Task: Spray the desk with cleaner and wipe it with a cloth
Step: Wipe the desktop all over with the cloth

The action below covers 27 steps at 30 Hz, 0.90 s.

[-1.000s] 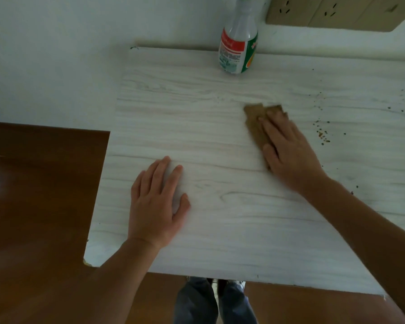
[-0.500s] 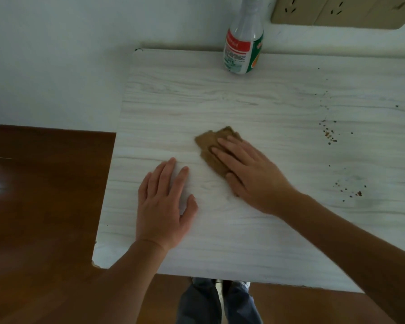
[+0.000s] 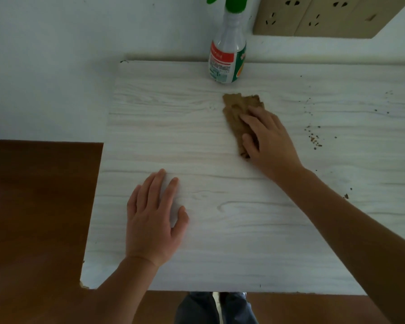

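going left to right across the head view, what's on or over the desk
left hand → spray bottle → right hand on the brown cloth → crumbs

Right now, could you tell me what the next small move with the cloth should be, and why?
Probably slide the cloth rightward under the right hand, because brown crumbs lie on the desk just right of it, while the left hand rests flat.
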{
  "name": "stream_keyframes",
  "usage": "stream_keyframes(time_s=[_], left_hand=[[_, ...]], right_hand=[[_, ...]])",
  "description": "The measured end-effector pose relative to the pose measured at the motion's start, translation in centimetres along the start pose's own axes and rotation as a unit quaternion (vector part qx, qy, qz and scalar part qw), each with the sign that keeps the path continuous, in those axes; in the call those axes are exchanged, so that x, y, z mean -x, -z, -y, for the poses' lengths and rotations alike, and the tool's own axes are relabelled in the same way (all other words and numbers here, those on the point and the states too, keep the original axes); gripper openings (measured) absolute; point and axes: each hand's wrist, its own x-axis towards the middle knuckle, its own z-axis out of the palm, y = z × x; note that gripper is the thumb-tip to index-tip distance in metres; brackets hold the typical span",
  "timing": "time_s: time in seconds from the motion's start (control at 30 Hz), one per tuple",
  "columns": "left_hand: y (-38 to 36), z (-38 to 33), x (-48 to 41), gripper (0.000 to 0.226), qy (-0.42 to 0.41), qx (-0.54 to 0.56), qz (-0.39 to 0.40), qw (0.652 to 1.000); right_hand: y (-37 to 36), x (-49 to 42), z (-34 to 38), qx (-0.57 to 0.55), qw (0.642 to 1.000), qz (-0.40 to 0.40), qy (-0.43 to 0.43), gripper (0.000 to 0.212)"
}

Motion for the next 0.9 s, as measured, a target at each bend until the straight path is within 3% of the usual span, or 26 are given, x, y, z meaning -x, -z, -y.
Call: stream_keyframes(time_s=[0.27,0.5,0.57,0.63,0.77,0.83,0.9], left_hand=[[0.2,-0.2,0.0,0.061,0.004,-0.003,0.007,1.0],[0.3,-0.2,0.0,0.061,0.006,-0.001,0.009,1.0],[0.3,-0.2,0.0,0.061,0.007,-0.003,0.012,1.0],[0.3,-0.3,-0.1,0.061,0.009,-0.004,0.013,1.0],[0.3,-0.3,-0.1,0.061,0.009,-0.003,0.01,1.0],[0.3,-0.2,-0.1,0.061,0.008,-0.002,0.01,1.0],[0.2,-0.2,-0.1,0.061,0.007,-0.002,0.011,1.0]], right_hand=[[-0.1,-0.8,-1.4,0.036,0.995,0.008,0.096,0.042],[-1.3,-4.5,1.2,-0.001,0.995,-0.065,-0.078,0.044],[-2.1,-3.4,3.1,-0.006,0.998,-0.043,-0.041,0.046],[-2.7,-0.8,4.8,-0.015,0.998,0.007,0.052,0.05],[-1.7,4.9,4.1,-0.003,0.976,0.11,0.19,0.051],[-0.6,5.5,1.8,0.014,0.977,0.119,0.177,0.053],[0.4,4.7,-0.5,0.023,0.99,0.093,0.105,0.053]])
